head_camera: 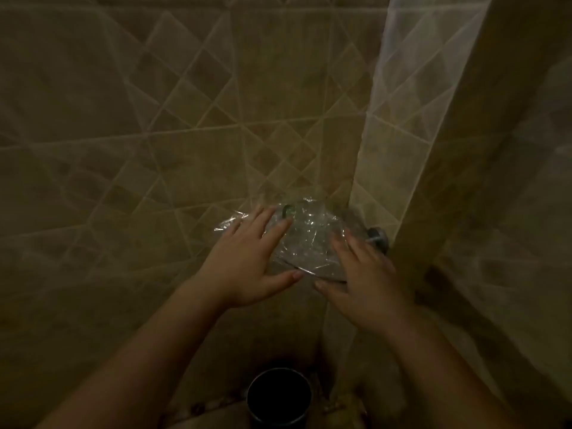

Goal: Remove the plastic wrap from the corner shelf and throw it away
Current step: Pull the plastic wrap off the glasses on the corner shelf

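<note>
Crinkled clear plastic wrap (305, 233) covers a small corner shelf (322, 273) where two tiled walls meet. My left hand (247, 258) lies flat on the wrap's left side, fingers spread, thumb at the shelf's front rim. My right hand (365, 280) rests on the right side, fingers spread, thumb under the front rim. Neither hand has the wrap pinched. A green-rimmed object (287, 211) shows dimly under the wrap at the back.
A dark round bin (278, 394) stands on the floor straight below the shelf. A metal shelf mount (378, 237) sticks out of the right wall. Beige diamond-pattern tiled walls close in left and right; the light is dim.
</note>
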Motion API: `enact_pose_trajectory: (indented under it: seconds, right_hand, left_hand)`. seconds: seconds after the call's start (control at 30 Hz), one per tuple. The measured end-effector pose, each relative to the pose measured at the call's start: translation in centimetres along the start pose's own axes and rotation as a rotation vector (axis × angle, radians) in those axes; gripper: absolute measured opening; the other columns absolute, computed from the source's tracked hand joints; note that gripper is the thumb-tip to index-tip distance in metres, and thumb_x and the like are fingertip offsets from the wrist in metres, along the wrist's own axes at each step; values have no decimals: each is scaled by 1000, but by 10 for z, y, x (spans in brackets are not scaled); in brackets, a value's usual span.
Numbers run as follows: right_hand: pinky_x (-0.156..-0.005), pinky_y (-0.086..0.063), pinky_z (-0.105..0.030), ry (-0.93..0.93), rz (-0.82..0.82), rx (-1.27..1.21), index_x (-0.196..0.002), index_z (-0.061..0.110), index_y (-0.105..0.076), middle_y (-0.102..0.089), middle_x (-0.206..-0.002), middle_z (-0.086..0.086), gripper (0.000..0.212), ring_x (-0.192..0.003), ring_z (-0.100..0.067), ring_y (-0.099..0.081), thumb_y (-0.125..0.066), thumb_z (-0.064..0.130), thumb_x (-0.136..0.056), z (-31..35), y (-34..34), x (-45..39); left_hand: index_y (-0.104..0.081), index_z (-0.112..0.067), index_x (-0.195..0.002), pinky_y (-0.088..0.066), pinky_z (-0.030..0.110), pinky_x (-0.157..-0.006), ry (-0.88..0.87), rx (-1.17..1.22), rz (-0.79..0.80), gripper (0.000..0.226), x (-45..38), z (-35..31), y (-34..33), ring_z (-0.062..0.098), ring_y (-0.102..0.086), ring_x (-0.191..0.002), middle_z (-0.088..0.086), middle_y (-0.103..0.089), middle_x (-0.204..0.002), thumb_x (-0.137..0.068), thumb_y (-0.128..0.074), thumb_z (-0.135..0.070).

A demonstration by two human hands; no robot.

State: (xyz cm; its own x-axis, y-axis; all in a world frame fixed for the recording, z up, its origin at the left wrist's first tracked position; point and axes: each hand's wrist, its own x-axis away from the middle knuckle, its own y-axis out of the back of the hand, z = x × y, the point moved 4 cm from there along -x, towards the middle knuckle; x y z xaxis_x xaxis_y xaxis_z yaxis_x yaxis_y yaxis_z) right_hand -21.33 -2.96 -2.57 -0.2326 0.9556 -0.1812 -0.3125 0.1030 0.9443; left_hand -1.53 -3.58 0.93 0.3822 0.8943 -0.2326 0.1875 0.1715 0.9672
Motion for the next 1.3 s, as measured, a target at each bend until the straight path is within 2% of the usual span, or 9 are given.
enact_pose_trajectory:
  seconds: [0.13, 0.43, 0.5, 0.6, 0.77, 0.87, 0.93, 1.13, 1.3]
  right_hand:
    - [-110, -24, -43, -26, -12, -33, -143, 31, -24, -28, -155, 1, 79, -140, -23, -23, -42, 69, -76, -3, -15, 0]
    - [-94, -44, -42, -125, -85, -129, -127, 31, -42, -56, -131, 2, 59, -121, -23, -47, -46, 62, -77, -3, -7, -5]
    - [-89, -45, -37, -130, -96, -87, -125, 26, -47, -59, -125, 0, 52, -115, -25, -50, -51, 52, -80, -7, -1, -7]
    - [-83, -41, -33, -125, -136, 7, -120, 17, -55, -63, -118, -7, 42, -104, -29, -53, -60, 19, -79, -11, 4, -11]
    - [-73, -45, -34, -190, -228, 24, -112, 15, -62, -68, -104, -12, 35, -90, -34, -59, -66, 15, -77, -10, 3, -13]
    - [-60, -40, -17, -239, -253, -155, -98, 24, -69, -70, -84, 2, 24, -76, -12, -63, -69, 11, -78, -13, 3, -13]
    - [-60, -38, -7, -213, -272, -274, -88, 29, -71, -67, -78, 14, 24, -74, 1, -62, -69, 7, -78, -12, 7, -12]
    - [-79, -49, -18, -257, -344, -691, -93, 39, -71, -69, -99, 22, 33, -95, 0, -63, -72, 10, -78, -16, 16, 9]
    - [-72, -48, -9, -214, -518, -901, -84, 33, -75, -72, -92, 23, 23, -88, 1, -65, -65, 13, -76, -13, 24, 32]
  left_hand:
    - [-20, -20, -150, -28, 49, -112, -31, 57, 44, 93, -14, 7, -20, 31, -20, -144, 17, -20, -158, -77, -37, -76]
    - [-2, -27, -151, -21, 46, -111, -60, 296, 0, 94, -19, 23, -59, 27, -18, -143, 14, -15, -159, -80, -45, -70]
    - [-2, -28, -151, -21, 49, -111, -55, 329, -14, 93, -21, 26, -63, 27, -21, -142, 11, -18, -159, -79, -44, -69]
    - [-4, -24, -151, -19, 50, -112, -53, 354, -18, 93, -23, 30, -68, 24, -22, -142, 7, -23, -157, -79, -42, -69]
    - [-7, -16, -151, -21, 51, -114, -54, 359, -36, 97, -23, 35, -72, 25, -26, -142, 11, -30, -156, -78, -40, -71]
    - [-4, -16, -151, -19, 50, -113, -70, 330, -37, 98, -23, 36, -73, 25, -26, -141, 10, -30, -156, -78, -41, -70]
    - [-4, -14, -151, -20, 49, -112, -78, 317, -40, 99, -23, 36, -73, 25, -28, -140, 11, -32, -154, -78, -41, -69]
    - [-1, -12, -151, -21, 51, -114, -77, 307, -32, 100, -23, 35, -75, 27, -26, -141, 12, -31, -154, -78, -41, -67]
    - [-2, -14, -152, -20, 47, -115, -79, 316, -15, 100, -23, 37, -75, 24, -23, -143, 10, -27, -157, -78, -43, -68]
